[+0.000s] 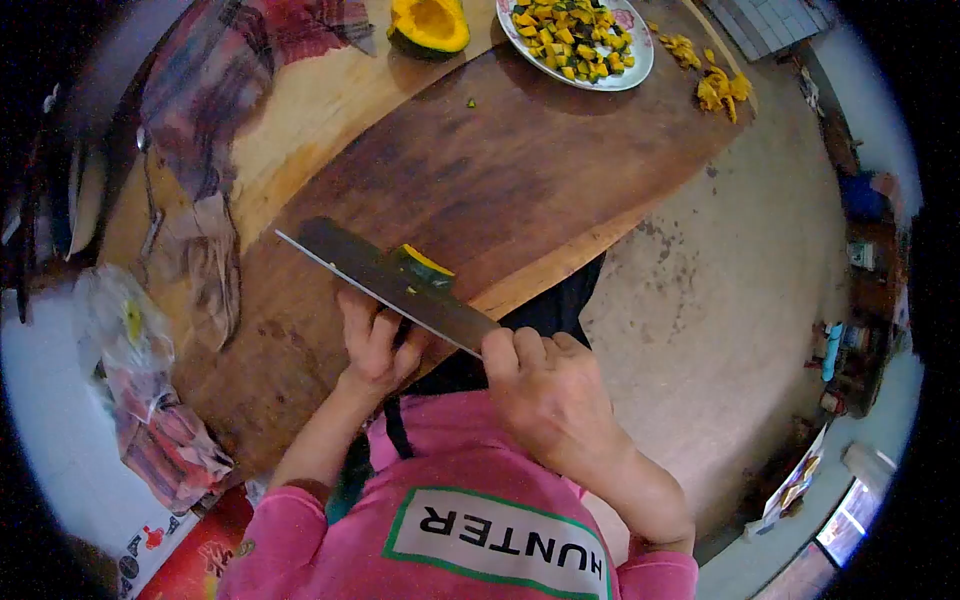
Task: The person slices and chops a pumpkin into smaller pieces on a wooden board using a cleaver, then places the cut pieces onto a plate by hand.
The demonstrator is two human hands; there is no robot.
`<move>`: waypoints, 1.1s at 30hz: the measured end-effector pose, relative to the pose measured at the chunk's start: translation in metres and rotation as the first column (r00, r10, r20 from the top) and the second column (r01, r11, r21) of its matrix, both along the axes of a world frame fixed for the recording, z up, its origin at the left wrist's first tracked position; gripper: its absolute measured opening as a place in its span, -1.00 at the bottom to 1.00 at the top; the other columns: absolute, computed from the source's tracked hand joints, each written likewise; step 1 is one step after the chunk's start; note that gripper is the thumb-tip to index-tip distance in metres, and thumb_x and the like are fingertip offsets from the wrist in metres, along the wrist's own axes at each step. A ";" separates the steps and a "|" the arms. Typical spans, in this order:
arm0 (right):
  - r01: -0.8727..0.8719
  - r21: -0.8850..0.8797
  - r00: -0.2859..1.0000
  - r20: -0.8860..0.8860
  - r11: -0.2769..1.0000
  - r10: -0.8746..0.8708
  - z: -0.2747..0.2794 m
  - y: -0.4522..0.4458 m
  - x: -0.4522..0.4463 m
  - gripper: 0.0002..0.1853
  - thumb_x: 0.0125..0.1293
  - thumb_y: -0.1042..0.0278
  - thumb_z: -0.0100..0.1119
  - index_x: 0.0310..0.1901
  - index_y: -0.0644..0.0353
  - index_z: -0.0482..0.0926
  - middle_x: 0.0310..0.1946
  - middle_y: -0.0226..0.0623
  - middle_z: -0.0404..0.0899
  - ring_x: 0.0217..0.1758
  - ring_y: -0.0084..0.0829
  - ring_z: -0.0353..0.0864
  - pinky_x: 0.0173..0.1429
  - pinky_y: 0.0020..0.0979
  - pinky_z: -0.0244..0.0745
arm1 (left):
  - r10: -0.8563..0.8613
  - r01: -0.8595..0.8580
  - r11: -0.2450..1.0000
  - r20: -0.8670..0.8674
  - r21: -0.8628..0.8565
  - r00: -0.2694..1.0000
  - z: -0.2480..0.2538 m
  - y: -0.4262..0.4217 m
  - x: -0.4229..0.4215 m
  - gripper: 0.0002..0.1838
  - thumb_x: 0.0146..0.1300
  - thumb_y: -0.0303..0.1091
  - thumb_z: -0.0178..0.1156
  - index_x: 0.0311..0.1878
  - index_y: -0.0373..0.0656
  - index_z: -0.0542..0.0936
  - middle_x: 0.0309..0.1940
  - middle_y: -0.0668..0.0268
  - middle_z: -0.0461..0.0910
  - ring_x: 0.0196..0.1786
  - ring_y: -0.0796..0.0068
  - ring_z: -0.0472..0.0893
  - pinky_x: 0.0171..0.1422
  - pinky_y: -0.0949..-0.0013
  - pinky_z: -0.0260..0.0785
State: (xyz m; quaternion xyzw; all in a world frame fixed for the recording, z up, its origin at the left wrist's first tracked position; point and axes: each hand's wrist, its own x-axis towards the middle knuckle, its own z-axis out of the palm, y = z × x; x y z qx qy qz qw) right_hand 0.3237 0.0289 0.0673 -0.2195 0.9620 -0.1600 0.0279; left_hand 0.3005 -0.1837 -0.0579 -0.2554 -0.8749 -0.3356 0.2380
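My right hand (545, 395) is closed round the handle end of a broad, dark-bladed knife (395, 285). The blade slants up to the left over the brown wooden board, its bright edge facing my body. Just beyond the blade lies a green-skinned pumpkin piece (428, 264) with a yellow rim, partly covered by the knife. Small bits cling to the blade. My left hand (378, 345) is on the near side of the blade, fingers bent and partly spread. Its fingertips are hidden by the blade, so what they touch cannot be made out.
A hollowed pumpkin half (430, 25) and a plate (640, 75) of diced pumpkin stand at the far side. Yellow scraps (722, 90) lie at the far right corner. Plaid cloth (205, 110) and a clear plastic bag (125, 320) are on the left.
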 end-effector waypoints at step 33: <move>-0.157 0.200 0.852 0.523 0.967 0.030 0.036 -0.028 -0.072 -0.73 -0.05 0.51 0.18 -0.30 0.33 0.34 -0.59 -0.22 0.40 -0.64 -0.16 0.50 -0.53 -0.20 0.42 | -0.183 0.083 0.934 0.267 0.349 0.946 -0.008 0.000 -0.010 -0.74 -0.03 -0.53 0.40 -0.25 -0.08 0.60 -0.05 0.26 0.60 -0.05 0.23 0.58 -0.07 0.16 0.40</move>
